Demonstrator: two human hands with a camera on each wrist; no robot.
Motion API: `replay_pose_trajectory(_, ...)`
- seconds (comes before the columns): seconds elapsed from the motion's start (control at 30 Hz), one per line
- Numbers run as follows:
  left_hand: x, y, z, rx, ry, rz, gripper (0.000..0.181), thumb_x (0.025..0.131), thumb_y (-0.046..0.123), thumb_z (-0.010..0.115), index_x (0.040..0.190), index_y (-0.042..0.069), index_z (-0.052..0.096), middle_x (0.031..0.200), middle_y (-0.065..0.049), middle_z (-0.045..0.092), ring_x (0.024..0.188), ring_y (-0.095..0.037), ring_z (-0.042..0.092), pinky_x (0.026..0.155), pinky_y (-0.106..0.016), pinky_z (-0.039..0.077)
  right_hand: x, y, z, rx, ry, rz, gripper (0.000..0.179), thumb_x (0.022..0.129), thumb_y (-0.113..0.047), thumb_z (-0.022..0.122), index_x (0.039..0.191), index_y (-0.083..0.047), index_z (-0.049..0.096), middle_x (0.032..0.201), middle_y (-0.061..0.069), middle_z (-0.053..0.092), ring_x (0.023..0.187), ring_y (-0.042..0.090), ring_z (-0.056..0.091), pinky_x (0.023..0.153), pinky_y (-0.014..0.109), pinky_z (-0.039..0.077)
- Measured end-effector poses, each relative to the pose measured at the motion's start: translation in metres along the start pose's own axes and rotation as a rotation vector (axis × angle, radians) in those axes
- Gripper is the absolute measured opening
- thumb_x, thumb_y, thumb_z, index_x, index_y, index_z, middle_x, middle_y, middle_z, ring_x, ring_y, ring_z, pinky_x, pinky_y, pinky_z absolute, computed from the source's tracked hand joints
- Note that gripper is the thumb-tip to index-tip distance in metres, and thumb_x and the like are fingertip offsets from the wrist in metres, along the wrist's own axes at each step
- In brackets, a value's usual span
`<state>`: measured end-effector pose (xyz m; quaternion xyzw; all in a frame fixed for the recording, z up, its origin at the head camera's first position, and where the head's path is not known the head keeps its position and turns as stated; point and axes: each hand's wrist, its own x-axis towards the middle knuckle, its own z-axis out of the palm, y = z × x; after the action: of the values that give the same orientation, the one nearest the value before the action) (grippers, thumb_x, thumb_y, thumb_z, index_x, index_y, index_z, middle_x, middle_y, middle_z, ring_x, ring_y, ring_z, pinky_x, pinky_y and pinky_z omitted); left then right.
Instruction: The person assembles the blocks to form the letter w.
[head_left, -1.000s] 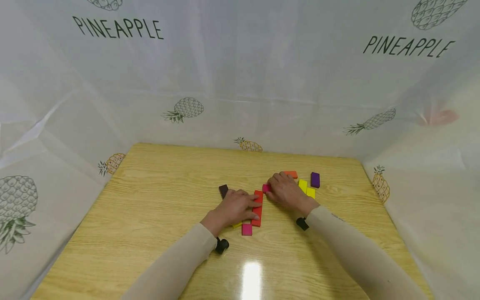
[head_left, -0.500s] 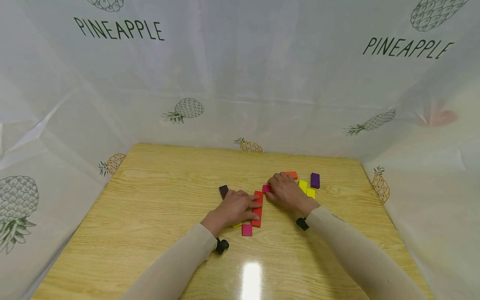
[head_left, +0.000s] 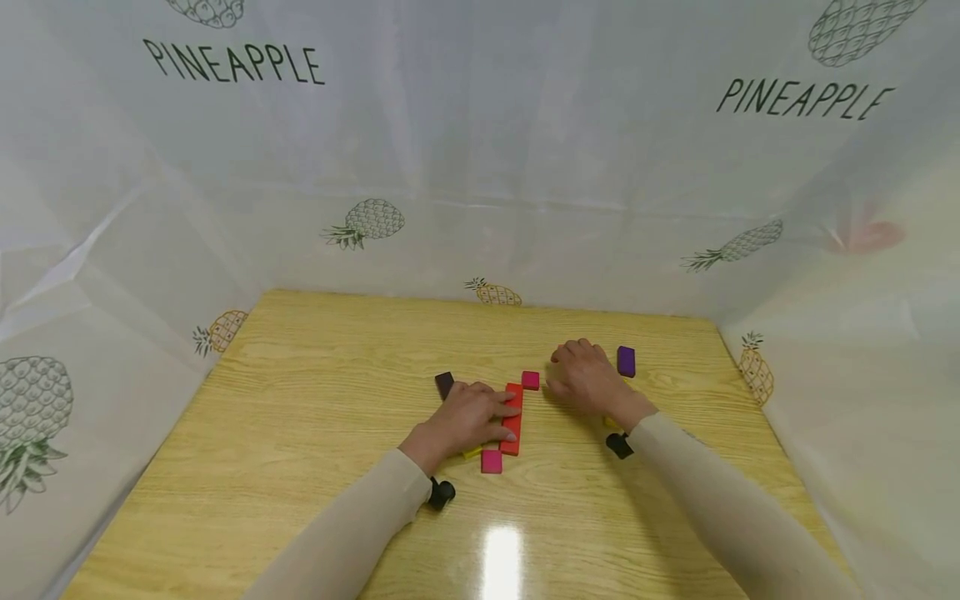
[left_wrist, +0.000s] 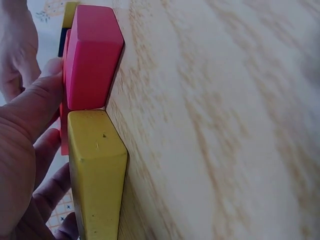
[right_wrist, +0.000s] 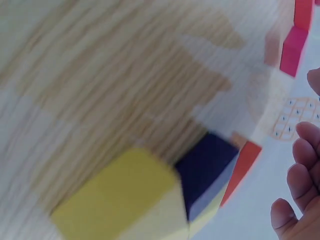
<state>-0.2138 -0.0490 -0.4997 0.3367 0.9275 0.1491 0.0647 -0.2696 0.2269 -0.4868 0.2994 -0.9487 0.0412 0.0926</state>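
My left hand (head_left: 468, 417) lies with spread fingers across a long red block (head_left: 512, 421), fingertips resting on its top. A pink block (head_left: 491, 462) sits at the red block's near end, and a yellow block (left_wrist: 97, 170) adjoins it in the left wrist view. Just beyond the red block's far end is a second pink block (head_left: 530, 380). To its right hovers my right hand (head_left: 588, 379), fingers loosely bent and holding nothing. In the right wrist view, a yellow block (right_wrist: 115, 195), a dark block (right_wrist: 207, 167) and an orange block (right_wrist: 242, 170) lie near that hand.
A purple block (head_left: 626, 362) lies right of the right hand, which mostly covers the yellow blocks there. A dark block (head_left: 445, 384) shows past the left hand. The wooden table (head_left: 337, 350) meets a pineapple-print curtain (head_left: 480, 167) at its back and sides.
My right hand has let go of the far pink block and moved right, over the yellow and orange blocks. My left hand stays on the red block.
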Motion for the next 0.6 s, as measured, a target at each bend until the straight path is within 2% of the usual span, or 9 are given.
replay_pose_trajectory(0.13, -0.001, 0.0, 0.001, -0.01, -0.006, -0.004, 0.054, 0.097, 0.057, 0.068, 0.146, 0.034, 0.065, 0.161, 0.01, 0.051, 0.143, -0.023, 0.052, 0.102, -0.044, 0.039, -0.007, 0.009, -0.005, -0.008, 0.009, 0.024, 0.036, 0.101, -0.036, 0.069, 0.117, -0.004, 0.069, 0.115, 0.013, 0.065, 0.103, 0.033, 0.056, 0.089, 0.055, 0.05)
replay_pose_trajectory(0.37, 0.0, 0.0, 0.002, -0.022, 0.001, 0.0, 0.054, 0.097, 0.056, 0.068, 0.147, 0.033, 0.065, 0.162, 0.01, 0.05, 0.143, -0.024, 0.052, 0.102, -0.045, 0.039, -0.022, 0.022, -0.013, 0.012, 0.01, 0.091, 0.041, 0.101, -0.035, 0.07, 0.122, 0.0, 0.068, 0.117, 0.018, 0.065, 0.108, 0.039, 0.057, 0.095, 0.063, 0.047)
replay_pose_trajectory(0.6, -0.001, 0.002, 0.001, -0.033, -0.001, -0.012, 0.054, 0.097, 0.055, 0.069, 0.147, 0.033, 0.065, 0.162, 0.009, 0.05, 0.144, -0.023, 0.051, 0.103, -0.044, 0.038, -0.037, 0.032, -0.015, 0.019, 0.031, 0.141, 0.044, 0.1, -0.034, 0.07, 0.125, 0.002, 0.068, 0.119, 0.021, 0.066, 0.108, 0.041, 0.057, 0.095, 0.063, 0.046)
